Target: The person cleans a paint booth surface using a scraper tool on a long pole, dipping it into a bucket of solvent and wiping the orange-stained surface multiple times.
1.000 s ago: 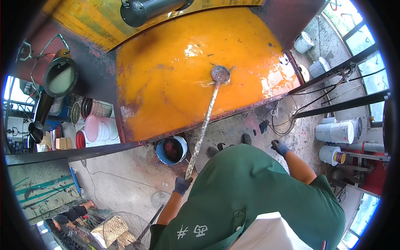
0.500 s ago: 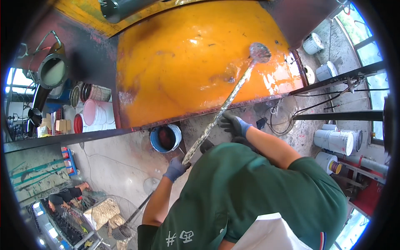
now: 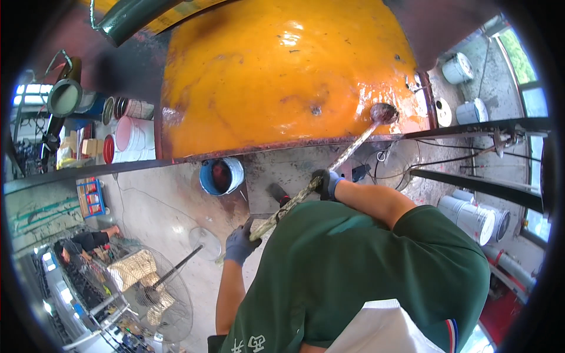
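Note:
A long-handled ladle point(image 3: 355, 145), its handle mottled and crusted with dried paint, slants from lower left to upper right. Its round, dark-stained bowl point(image 3: 385, 113) lies at the near right side of a wide tank point(image 3: 265, 143) of glossy orange liquid point(image 3: 253, 76). Wrapped round the middle of the handle is my right hand point(image 3: 323, 183), in a dark grey glove. Lower down, by my left side, my left hand point(image 3: 240, 241) in a grey-blue glove holds the handle near its end. What the bowl contains is hard to make out.
On the floor before the tank stands a blue bucket point(image 3: 221, 176), dark inside. A floor fan point(image 3: 150, 294) is at lower left, a person point(image 3: 88, 244) beyond it. White pails point(image 3: 468, 217) and a dark beam point(image 3: 477, 191) stand at right. More buckets point(image 3: 132, 136) line the left.
The ladle's bowl has come nearer to me and to the right. My right hand, earlier loose beside the handle, now grips it. My left hand has moved slightly left.

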Tool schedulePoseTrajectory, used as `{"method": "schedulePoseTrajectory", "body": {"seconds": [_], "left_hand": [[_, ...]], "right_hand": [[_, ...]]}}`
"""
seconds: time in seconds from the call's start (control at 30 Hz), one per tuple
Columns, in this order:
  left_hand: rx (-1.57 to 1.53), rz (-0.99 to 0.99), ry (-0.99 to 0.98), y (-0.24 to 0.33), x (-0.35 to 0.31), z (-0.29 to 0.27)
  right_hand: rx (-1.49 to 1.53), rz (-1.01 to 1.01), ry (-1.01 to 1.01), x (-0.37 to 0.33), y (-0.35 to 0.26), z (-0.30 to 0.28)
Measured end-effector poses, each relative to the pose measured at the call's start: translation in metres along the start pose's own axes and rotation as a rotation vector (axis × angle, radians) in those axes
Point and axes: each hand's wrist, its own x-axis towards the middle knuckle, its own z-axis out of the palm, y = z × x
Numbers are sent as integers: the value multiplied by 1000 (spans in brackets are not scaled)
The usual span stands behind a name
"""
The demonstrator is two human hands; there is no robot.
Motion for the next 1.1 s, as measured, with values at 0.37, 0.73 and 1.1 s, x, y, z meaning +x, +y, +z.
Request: {"method": "schedulePoseTrajectory", "body": {"seconds": [0.37, 0.73, 1.1], "left_hand": [[17, -524, -67, 8, -196, 33], [-48, -616, 278, 21, -265, 122], [-109, -741, 614, -13, -268, 215]], "right_hand": [[-318, 548, 60, -1, 80, 15], [-801, 330, -180, 19, 132, 34], [-572, 380, -186, -14, 136, 117]]}}
